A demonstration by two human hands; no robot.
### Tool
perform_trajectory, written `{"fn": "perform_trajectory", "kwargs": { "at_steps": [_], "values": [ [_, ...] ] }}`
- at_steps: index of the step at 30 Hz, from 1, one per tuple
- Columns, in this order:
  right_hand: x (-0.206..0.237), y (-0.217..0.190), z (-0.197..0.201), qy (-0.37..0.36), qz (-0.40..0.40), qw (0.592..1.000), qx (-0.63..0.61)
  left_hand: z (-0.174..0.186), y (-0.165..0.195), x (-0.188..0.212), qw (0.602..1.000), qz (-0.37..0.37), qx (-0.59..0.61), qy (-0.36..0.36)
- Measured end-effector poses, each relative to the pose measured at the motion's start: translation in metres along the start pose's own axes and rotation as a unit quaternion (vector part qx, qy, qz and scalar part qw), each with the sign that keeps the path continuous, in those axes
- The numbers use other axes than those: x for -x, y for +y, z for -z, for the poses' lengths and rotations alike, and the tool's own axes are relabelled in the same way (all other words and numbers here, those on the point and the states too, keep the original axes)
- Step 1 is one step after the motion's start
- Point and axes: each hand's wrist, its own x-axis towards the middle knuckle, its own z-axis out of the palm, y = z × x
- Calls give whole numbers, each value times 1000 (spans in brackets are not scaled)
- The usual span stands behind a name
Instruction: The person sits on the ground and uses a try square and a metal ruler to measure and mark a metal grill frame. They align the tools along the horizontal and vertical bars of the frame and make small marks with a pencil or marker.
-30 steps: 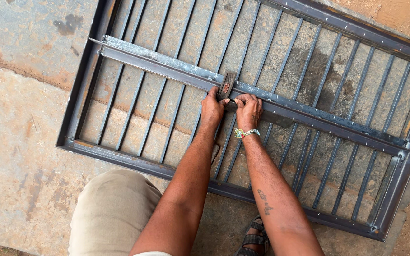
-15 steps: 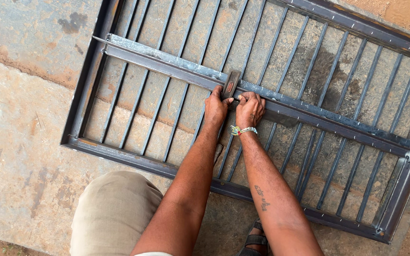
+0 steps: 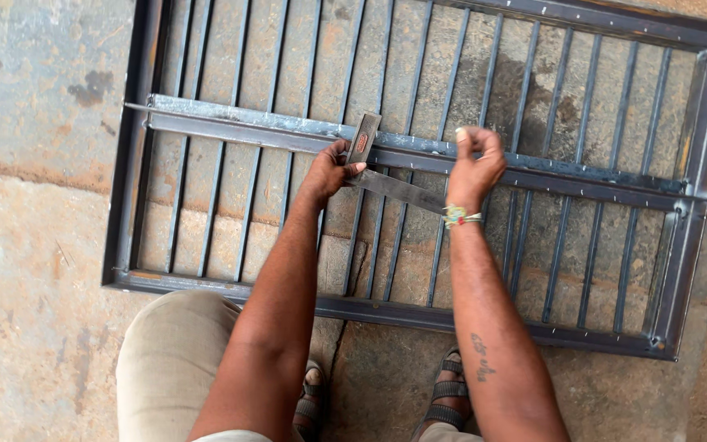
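Down at the near edge sit the knee (image 3: pixel 169 360) in pale trousers and two sandalled feet (image 3: pixel 452 397), planted just short of the grille's near rail (image 3: pixel 386 311), so the stance is close and there is little room to shuffle forward without stepping on steel. Moving up, both forearms reach out over the bars (image 3: pixel 247 213). The left hand (image 3: pixel 329 170) is closed round the stock of a try square (image 3: pixel 362 141), thumb along its side, pressing it against the cross bar (image 3: pixel 272 129); the thin blade (image 3: pixel 398 190) runs off to the right and slightly nearer. The right hand (image 3: pixel 475 164) hovers at the blade's right end, fingers pinched together; it looks to be on or just above the blade tip, though I cannot tell whether anything small sits between the fingertips. To do this well, I'd judge the stock must sit flat and tight to the cross bar with no rocking, and the blade must lie level across the bars before any reading or mark is trusted. Room to slide is good along the cross bar both ways. Farther out, the right upright (image 3: pixel 697 164) and the far rail (image 3: pixel 583 15) close the frame, and rough concrete floor (image 3: pixel 34 245) lies open on the left.
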Motion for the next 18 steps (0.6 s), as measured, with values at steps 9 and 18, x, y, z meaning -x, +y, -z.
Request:
{"fn": "perform_trajectory", "kwargs": {
  "at_steps": [9,18],
  "values": [
    [-155,2,222,-3,63,988,-137,-39,118,-12,914,-51,-392,-91],
    [-82,91,443,-88,-6,989,121,16,-20,95,989,106,-41,-95]
  ]
}}
